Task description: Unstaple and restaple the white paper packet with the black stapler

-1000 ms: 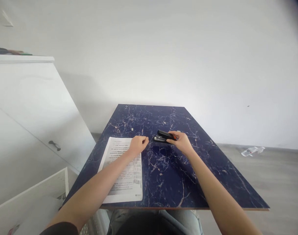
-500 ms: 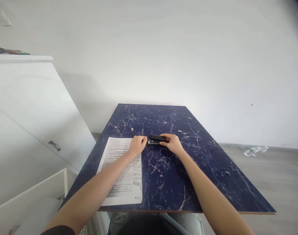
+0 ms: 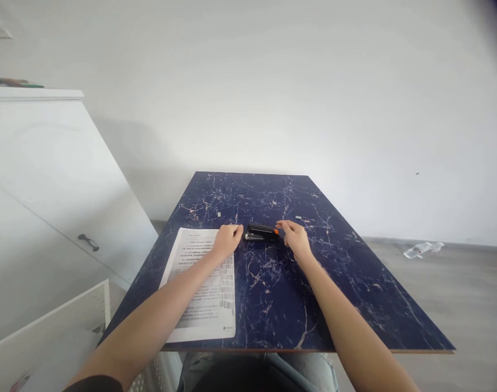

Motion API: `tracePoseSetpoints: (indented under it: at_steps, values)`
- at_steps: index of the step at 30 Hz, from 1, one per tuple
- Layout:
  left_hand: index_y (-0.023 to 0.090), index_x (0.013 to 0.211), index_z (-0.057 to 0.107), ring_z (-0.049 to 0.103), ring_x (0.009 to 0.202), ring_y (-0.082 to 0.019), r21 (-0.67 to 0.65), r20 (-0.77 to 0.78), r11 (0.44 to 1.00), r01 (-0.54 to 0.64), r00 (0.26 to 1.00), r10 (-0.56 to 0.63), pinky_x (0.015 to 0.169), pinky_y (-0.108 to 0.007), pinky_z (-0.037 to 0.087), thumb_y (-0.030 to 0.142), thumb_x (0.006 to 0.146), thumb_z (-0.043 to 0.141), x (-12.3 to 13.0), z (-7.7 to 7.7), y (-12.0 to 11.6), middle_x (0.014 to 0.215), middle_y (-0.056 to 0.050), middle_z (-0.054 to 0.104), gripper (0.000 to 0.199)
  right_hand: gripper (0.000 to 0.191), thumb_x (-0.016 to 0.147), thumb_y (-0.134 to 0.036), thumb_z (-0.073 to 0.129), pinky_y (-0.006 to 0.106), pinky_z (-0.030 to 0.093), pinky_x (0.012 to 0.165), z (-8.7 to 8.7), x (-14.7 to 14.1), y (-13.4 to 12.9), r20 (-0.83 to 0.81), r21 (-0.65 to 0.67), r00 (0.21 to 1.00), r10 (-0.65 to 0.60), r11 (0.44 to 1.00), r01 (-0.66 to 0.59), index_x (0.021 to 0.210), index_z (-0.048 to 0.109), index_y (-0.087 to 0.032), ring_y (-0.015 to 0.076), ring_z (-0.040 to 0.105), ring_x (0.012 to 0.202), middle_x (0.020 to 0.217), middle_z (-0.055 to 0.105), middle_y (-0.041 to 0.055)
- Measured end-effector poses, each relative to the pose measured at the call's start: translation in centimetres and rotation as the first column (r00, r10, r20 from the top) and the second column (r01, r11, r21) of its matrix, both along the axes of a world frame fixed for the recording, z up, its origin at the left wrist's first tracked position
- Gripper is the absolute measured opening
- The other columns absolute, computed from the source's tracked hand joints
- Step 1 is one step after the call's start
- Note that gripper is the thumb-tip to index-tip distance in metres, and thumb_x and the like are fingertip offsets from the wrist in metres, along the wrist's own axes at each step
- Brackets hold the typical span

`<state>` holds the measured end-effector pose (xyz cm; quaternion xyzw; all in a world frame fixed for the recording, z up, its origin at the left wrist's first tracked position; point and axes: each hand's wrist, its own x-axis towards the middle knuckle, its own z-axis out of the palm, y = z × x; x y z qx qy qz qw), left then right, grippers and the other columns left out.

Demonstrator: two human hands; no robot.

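The left hand curls on the printed paper at one o'clock; its grip can't be told. At that hand's three o'clock the stapler looks set down on the table, the right hand loose beside it.

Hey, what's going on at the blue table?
Someone sits at the dark blue, marble-patterned table. Their curled left hand is over the top right corner of the white printed paper. The black stapler with an orange patch lies beside it, and their right hand is open at its orange end. I can't tell whether they touch.
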<state>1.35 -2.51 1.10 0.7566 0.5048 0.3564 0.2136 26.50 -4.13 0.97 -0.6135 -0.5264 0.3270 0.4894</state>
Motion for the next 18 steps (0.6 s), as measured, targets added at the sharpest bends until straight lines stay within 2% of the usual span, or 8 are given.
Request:
tracePoseSetpoints:
  at_steps: [3, 6, 14, 18]
  values:
    - [0.019, 0.054, 0.048, 0.050, 0.053, -0.014, 0.008, 0.008, 1.000, 0.000, 1.000, 0.000, 0.060, -0.030, 0.030, 0.043, 0.100, 0.038, 0.0, -0.1, 0.1, 0.054, -0.002, 0.055, 0.053, 0.040, 0.091, -0.050, 0.054, 0.027, 0.051, 0.042, -0.2, -1.4, -0.5, -0.283, -0.171, 0.958, 0.045, 0.981, -0.097, 0.111, 0.070, -0.018, 0.0108, 0.060, 0.044, 0.111, 0.072, 0.0119]
    - [0.019, 0.054, 0.047, 0.049, 0.052, -0.014, -0.002, 0.016, 1.000, 0.002, 1.000, -0.002, 0.059, -0.030, 0.030, 0.043, 0.100, 0.038, 0.0, -0.3, 0.2, 0.053, -0.002, 0.055, 0.053, 0.036, 0.092, -0.047, 0.055, 0.029, 0.057, 0.047, -0.2, -2.4, -0.8, -0.431, -0.216, 0.901, 0.046, 0.964, -0.153, 0.113, 0.066, -0.019, 0.0131, 0.066, 0.050, 0.114, 0.069, 0.0129]
    - [0.019, 0.054, 0.043, 0.046, 0.051, -0.014, -0.002, 0.021, 1.000, -0.006, 1.000, 0.006, 0.058, -0.030, 0.028, 0.043, 0.100, 0.038, 0.1, -0.1, 0.1, 0.052, -0.001, 0.051, 0.052, 0.038, 0.093, -0.052, 0.053, 0.033, 0.065, 0.059, -1.0, -2.3, -0.3, -0.388, -0.171, 0.919, 0.069, 0.974, -0.145, 0.113, 0.059, -0.021, 0.0205, 0.075, 0.065, 0.112, 0.066, 0.0130]
    - [0.020, 0.054, 0.033, 0.038, 0.048, -0.012, 0.018, 0.051, 0.998, -0.058, 0.997, 0.057, 0.056, -0.031, 0.024, 0.044, 0.100, 0.039, 0.0, 0.1, -0.1, 0.049, 0.001, 0.040, 0.052, 0.036, 0.092, -0.049, 0.056, 0.035, 0.066, 0.059, -0.9, -2.3, -0.3, -0.409, -0.178, 0.911, 0.059, 0.974, -0.143, 0.113, 0.058, -0.021, 0.0226, 0.076, 0.066, 0.111, 0.065, 0.0126]
